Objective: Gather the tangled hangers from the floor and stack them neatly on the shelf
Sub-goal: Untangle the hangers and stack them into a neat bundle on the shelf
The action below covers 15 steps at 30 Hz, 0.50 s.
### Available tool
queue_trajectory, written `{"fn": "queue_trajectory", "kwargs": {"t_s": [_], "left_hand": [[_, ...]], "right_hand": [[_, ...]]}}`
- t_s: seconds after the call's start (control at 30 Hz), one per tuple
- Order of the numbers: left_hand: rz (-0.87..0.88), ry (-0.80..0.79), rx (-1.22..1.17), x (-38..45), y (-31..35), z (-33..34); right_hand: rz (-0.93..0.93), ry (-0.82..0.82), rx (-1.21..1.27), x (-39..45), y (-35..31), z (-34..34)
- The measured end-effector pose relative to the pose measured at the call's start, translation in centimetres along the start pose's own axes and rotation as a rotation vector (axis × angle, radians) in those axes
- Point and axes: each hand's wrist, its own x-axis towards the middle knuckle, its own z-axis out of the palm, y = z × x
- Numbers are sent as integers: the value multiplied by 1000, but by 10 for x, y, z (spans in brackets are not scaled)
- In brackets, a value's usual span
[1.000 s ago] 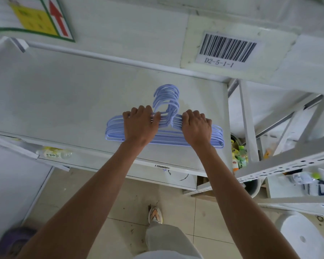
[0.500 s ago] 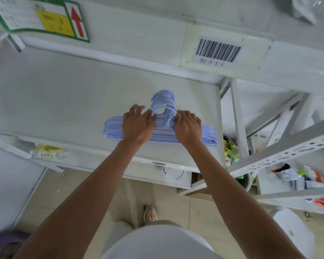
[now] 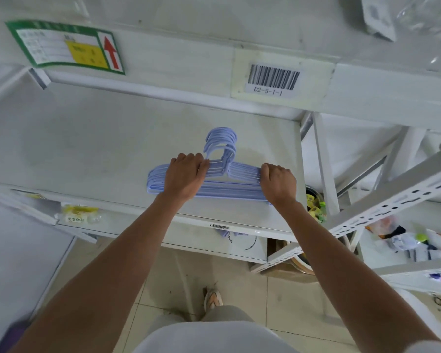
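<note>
Fingers (image 3: 203, 165) of the left hand (image 3: 185, 178) are curled down over the left shoulder of the hangers (image 3: 229, 188), pressed on the upper bars close to the hooks (image 3: 222, 141). The right hand (image 3: 278, 183) is closed in a loose fist over the right end of the stack, knuckles up; its fingertips are hidden beneath, so a full grip cannot be confirmed, but contact with the bars is seen. The hangers are pale blue, laid flat and nested in one pile, hooks aligned and pointing away from the person. The pile lies on the white shelf (image 3: 87, 154), toward its right side and near the front edge. Both bare forearms are stretched forward from the bottom of the view. On the beam above, a barcode label (image 3: 273, 79) marked D2-5-1-1 is fixed, and a green-bordered sign (image 3: 66, 45) with a red arrow is seen further left. Below the shelf, a tiled floor (image 3: 168, 281) and one shoe (image 3: 212, 298) are visible. To the right, a perforated rack (image 3: 392, 200) with mixed packets is noted.
</note>
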Motion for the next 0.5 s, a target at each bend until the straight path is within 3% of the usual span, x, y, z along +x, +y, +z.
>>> {"fn": "queue_trajectory", "kwargs": {"t_s": [0.17,0.23,0.43,0.5], "left_hand": [[-200,173,-32,-17,-25,13],[-243,243,-43,-20,-22,18],[-281,296,37,-4,-29,29],[-297,310,42,0,-29,32]], "right_hand": [[-104,34,-64,-3,1,5],[-75,82,24,-7,1,5],[-42,146,139,8,8,16],[-123,182,137,5,20,26]]}}
